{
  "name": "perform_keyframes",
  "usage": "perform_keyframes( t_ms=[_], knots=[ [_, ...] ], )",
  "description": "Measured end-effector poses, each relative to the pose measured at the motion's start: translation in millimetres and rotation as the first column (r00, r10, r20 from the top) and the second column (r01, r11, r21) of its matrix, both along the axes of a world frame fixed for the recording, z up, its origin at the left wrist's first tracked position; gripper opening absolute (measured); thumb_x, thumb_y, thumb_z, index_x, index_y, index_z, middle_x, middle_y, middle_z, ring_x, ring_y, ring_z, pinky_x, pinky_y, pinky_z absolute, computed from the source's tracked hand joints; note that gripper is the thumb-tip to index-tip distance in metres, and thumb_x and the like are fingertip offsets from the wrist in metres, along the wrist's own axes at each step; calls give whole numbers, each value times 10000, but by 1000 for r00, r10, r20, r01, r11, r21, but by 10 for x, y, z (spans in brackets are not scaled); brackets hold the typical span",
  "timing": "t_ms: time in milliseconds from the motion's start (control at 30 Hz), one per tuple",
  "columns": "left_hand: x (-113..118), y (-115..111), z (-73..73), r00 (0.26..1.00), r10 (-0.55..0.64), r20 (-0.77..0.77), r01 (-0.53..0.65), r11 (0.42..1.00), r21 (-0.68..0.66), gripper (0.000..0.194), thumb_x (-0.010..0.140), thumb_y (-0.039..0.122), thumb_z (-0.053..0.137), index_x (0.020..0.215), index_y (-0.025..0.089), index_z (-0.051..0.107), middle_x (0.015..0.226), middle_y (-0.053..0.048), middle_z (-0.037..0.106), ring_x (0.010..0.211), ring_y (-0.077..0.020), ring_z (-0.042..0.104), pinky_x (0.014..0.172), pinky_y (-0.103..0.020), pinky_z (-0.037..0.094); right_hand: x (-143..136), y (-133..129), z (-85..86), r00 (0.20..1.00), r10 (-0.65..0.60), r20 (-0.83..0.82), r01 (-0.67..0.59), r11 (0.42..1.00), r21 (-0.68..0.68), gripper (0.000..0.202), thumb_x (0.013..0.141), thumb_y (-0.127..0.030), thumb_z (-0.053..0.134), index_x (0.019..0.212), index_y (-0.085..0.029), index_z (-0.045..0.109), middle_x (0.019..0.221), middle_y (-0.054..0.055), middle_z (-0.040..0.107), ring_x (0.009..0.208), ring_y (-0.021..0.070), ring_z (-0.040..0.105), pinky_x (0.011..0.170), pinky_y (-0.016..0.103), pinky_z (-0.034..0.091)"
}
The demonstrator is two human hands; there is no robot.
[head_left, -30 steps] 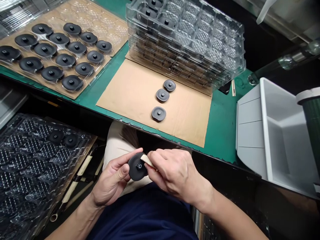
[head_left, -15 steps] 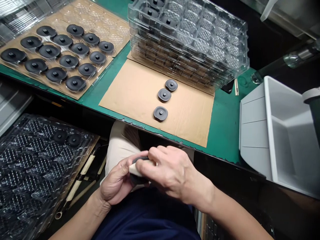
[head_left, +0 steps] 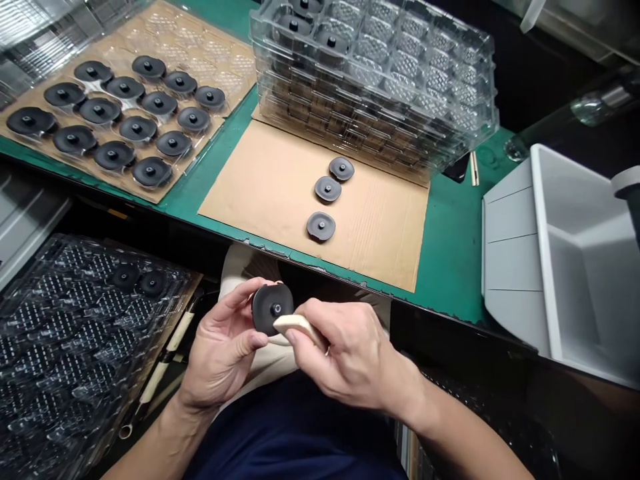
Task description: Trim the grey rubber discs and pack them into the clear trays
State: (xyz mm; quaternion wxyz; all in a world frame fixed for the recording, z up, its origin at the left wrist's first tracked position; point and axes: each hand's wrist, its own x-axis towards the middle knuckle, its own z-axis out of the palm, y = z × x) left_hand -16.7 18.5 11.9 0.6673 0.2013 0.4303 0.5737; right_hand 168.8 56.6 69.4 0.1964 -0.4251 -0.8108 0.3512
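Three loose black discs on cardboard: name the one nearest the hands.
The front disc, set apart by a gap; the middle disc and back disc lie close together beyond it.

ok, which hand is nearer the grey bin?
Right. The right hand, holding a pale block, is left of the grey bin; the left hand, holding a black disc, is farther left.

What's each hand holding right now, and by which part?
The left hand holds a black disc by its rim; the right hand grips a pale block behind its protruding tip.
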Motion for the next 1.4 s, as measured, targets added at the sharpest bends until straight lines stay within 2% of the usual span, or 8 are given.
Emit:
perform_keyframes(
  t_ms=[200,367,633,733,900,1067,1233,1400],
  knots=[
    [-57,-5,6,961,-83,265,127,980,-153,503,827,351,822,1316,300,713,1285,-97,727,1216,-335,668,896,-433,641,598,337,-424,942,-291,165,267,951,156,305,1019,-395,540,823,-188,652,667,-7,582,578,112,476,582,260,313],
    [74,-5,45,925,-237,298,309,924,-225,453,859,196,754,1308,232,698,1358,-150,673,1271,-387,640,868,-446,657,1375,824,-819,708,-673,213,636,739,224,396,946,-519,536,718,-201,598,613,-8,560,559,128,480,562,254,334],
    [401,56,47,840,-522,146,542,805,-239,194,913,330,744,975,170,653,877,-93,755,676,-239,767,436,-212,561,1675,1028,-1231,523,-828,201,738,558,380,391,934,-516,488,914,-177,683,741,87,665,664,205,565,620,289,296],
    [460,129,59,878,-445,176,476,844,-246,304,974,363,647,1198,160,681,1024,-164,776,752,-284,785,496,-287,618,1627,997,-1276,517,-828,219,711,557,429,353,931,-505,533,914,-189,689,793,96,687,688,211,575,628,295,267],
    [491,191,82,904,-428,11,426,894,-137,621,944,239,692,1532,302,502,1353,-140,689,1107,-294,733,970,-449,610,1637,1001,-1275,524,-817,241,668,570,479,361,970,-498,507,860,-193,666,767,74,684,660,190,561,623,290,246],
    [649,140,54,811,-548,-205,509,834,-213,565,823,247,832,1362,226,663,940,-69,759,737,-183,723,582,-236,606,1648,1014,-1278,516,-819,251,666,568,484,355,974,-486,505,823,-198,648,736,61,666,642,182,546,603,289,215],
    [791,154,3,865,-501,-15,456,799,-392,359,897,446,745,1071,133,728,791,-91,750,546,-205,712,340,-201,478,1652,1019,-1287,526,-814,246,660,573,487,344,981,-474,508,818,-201,640,738,51,664,647,178,549,600,292,212],
    [780,277,107,945,-209,253,301,861,-410,526,1015,471,556,1457,186,574,1381,-200,673,1106,-336,742,868,-451,653,1651,1026,-1293,519,-823,231,672,560,485,362,978,-481,512,770,-203,615,691,36,632,631,175,541,593,286,209]
  ],
)
